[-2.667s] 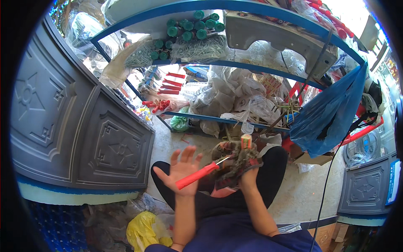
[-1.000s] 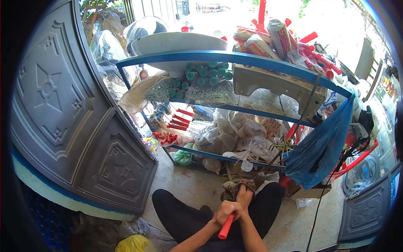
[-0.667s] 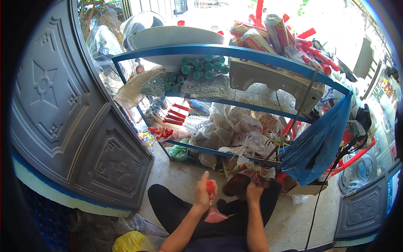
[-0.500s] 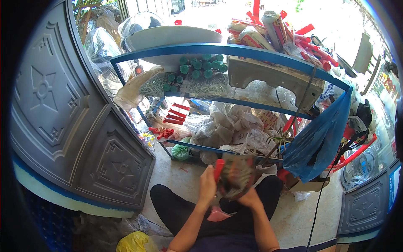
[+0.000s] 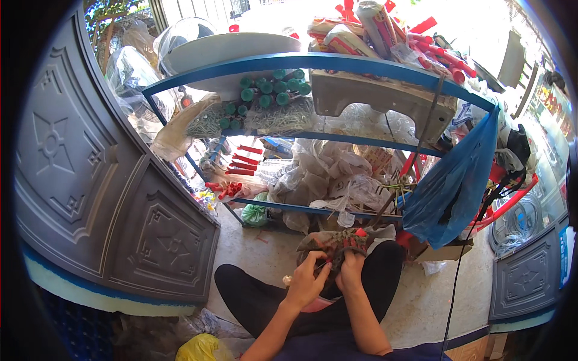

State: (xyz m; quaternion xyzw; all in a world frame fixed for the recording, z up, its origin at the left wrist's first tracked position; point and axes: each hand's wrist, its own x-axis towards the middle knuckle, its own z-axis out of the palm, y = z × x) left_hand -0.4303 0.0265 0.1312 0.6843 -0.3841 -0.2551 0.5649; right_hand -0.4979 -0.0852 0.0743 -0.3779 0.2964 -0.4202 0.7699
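Before a blue-framed shelf, a mottled brown-and-red bundle is located just beyond the right hand, which clasps its near right part, and the left hand, fingers bent at its near left edge (pinch not determinable).

Shelf rack, far centre: packages on top, right; bags on lower shelf; hanging bag at right end. Door: left of rack. Coil: right of rack. Left hand, right hand: near, before rack.
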